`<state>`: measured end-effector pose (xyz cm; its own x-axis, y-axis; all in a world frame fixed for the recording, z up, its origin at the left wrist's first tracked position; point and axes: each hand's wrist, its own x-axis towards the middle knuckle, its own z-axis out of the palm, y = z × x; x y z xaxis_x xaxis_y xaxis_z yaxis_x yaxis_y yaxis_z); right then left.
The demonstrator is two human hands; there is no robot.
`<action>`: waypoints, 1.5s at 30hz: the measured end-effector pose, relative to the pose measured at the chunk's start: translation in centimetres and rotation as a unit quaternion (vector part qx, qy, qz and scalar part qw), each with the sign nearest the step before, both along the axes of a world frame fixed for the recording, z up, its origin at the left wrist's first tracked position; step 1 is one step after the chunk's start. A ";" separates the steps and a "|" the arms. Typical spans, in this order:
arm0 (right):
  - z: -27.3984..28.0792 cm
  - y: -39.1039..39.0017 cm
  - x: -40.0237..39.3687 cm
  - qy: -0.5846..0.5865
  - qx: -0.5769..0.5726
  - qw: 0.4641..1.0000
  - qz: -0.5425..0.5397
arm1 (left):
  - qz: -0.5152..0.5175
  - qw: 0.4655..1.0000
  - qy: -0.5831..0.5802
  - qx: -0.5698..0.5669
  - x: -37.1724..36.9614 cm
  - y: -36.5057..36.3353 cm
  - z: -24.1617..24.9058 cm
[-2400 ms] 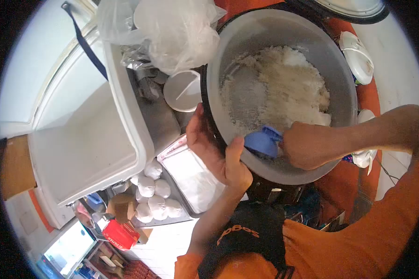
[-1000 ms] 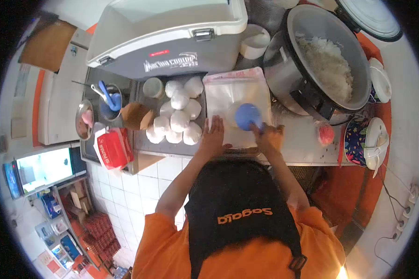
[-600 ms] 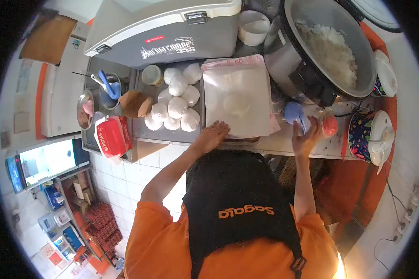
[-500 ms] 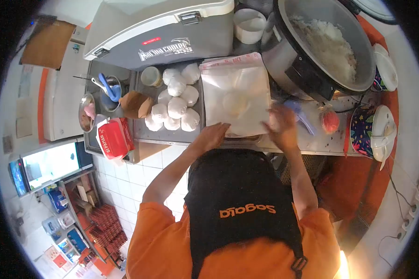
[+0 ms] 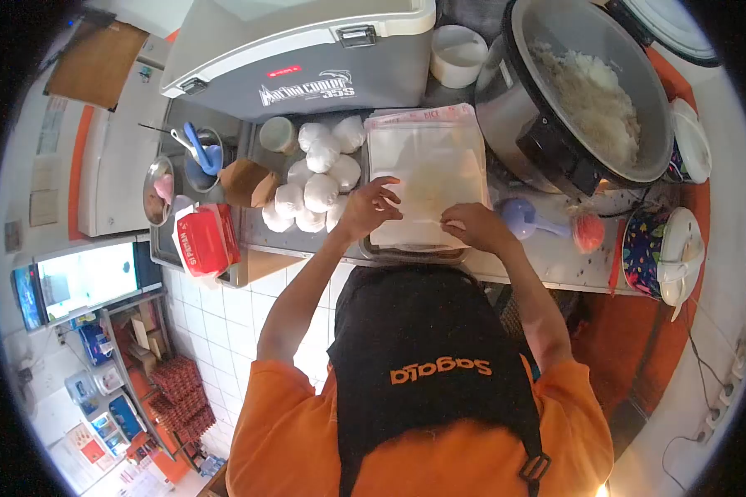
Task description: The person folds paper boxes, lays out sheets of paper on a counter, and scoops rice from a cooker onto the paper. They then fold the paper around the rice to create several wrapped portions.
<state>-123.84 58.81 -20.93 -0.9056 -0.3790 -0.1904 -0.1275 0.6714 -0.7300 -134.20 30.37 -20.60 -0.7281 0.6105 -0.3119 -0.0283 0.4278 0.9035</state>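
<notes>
A stack of white wrapping paper (image 5: 398, 137) with a pink printed edge lies in front of me on a tray. The top sheet looks folded up from its near side, over a pale mound that shows faintly through it. At the paper's left side is my left hand (image 5: 370, 209), its fingers curved and apart over the sheet. My right hand (image 5: 479, 227) rests at the lower right of the sheet, fingertips pinched together on the paper. Left of the stack sit several white wrapped balls (image 5: 321, 192), piled together.
A large cooker of white rice (image 5: 593, 91) stands at the back right. Behind the paper is a grey cooler box (image 5: 307, 83). A blue scoop (image 5: 526, 219) and a red round thing (image 5: 588, 234) lie to the right. A red box (image 5: 207, 240) stands left.
Both hands have moved up and inward from the paper's near edge. The sheet's near side has been folded away from me over the mound. The blue scoop shows more fully.
</notes>
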 end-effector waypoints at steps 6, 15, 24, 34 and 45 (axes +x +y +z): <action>-1.0 -0.5 -1.6 0.032 -0.042 0.984 -0.169 | 0.018 0.999 0.032 0.018 -2.2 0.3 -2.3; -3.5 -0.3 -4.3 0.060 0.000 0.957 -0.284 | -0.159 0.928 0.321 -0.099 2.6 3.2 -2.8; -1.7 3.2 2.6 -0.066 0.086 0.970 -0.219 | -0.142 0.885 0.438 -0.069 3.7 5.3 -4.2; -3.6 -0.5 -11.2 0.098 -0.008 0.925 -0.367 | -0.097 0.900 0.417 -0.083 0.5 6.3 -7.4; -4.5 2.4 -0.9 0.195 0.095 0.974 0.060 | -0.309 0.826 0.461 -0.098 -3.7 1.4 -4.2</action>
